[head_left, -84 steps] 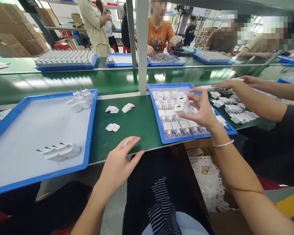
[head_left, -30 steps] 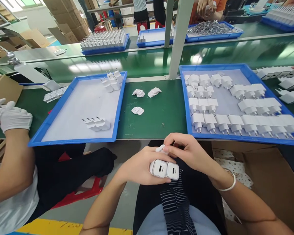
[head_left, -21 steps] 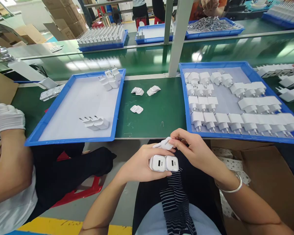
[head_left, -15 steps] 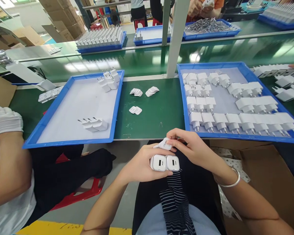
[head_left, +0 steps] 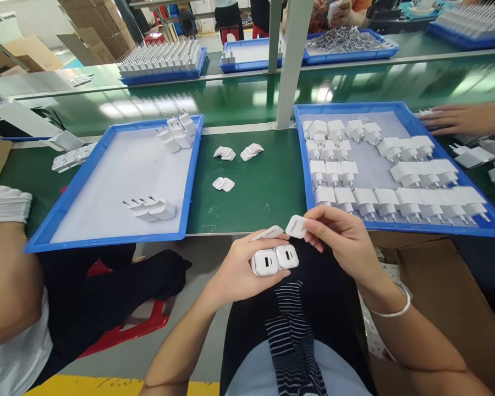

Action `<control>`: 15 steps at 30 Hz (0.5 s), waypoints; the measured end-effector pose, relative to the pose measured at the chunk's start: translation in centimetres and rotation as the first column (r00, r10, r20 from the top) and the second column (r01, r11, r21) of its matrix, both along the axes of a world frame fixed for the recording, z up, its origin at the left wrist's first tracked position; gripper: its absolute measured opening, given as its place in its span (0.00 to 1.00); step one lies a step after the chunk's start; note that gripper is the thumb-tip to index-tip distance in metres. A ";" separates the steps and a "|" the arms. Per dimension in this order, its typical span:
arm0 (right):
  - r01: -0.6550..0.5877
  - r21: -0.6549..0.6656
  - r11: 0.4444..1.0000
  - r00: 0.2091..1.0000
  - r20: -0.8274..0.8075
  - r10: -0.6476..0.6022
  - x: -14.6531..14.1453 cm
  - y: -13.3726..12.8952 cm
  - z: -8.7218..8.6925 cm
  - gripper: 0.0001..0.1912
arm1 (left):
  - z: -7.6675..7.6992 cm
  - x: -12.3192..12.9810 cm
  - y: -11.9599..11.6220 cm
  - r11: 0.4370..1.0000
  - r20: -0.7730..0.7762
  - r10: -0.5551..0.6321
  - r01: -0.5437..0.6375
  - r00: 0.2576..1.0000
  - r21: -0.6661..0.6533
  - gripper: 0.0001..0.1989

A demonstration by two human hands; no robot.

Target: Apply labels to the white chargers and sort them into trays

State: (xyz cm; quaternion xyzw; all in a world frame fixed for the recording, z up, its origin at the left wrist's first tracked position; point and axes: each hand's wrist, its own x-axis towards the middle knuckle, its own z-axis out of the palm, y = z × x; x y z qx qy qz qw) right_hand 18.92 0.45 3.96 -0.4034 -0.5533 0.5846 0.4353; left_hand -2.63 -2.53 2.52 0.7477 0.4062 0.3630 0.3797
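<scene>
In my left hand (head_left: 237, 268) two white USB chargers (head_left: 265, 262) sit side by side, their port faces turned toward me. A thin white cover plate (head_left: 269, 233) lies on top of that hand, by the thumb and index finger. My right hand (head_left: 340, 236) pinches another small white cover plate (head_left: 296, 226) between thumb and fingertips, just above and right of the chargers and apart from them. Small stacks of similar cover plates (head_left: 223, 184) lie on the green table (head_left: 247, 212) ahead of my hands.
A blue tray (head_left: 185, 181) with several chargers stands at left; a fuller blue tray (head_left: 308, 181) stands at right. A metal post (head_left: 291, 71) rises behind. Co-workers' hands show at far left, a white glove (head_left: 4, 201), and far right (head_left: 470, 118). An open carton (head_left: 441, 291) sits below right.
My right hand has moved right with one cover plate, drawing it away from the plate on my left hand. The two chargers have tilted slightly. A co-worker's hand reaches further in at far right.
</scene>
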 end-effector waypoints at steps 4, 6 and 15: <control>-0.181 -0.115 0.977 0.983 0.002 0.182 0.4 -0.1 0.3 0.14 | 0.0 0.3 0.5 0.996 0.027 0.020 -0.022 0.999 0.085 0.18; -0.244 -0.165 0.956 0.969 -0.008 0.246 0.4 0.1 0.2 0.16 | 0.1 0.3 0.7 0.994 0.015 0.013 -0.014 1.000 0.109 0.19; -0.339 -0.262 0.904 0.937 -0.007 0.349 0.8 1.2 0.2 0.19 | 0.4 0.3 1.0 0.988 -0.080 -0.033 0.045 0.996 0.147 0.18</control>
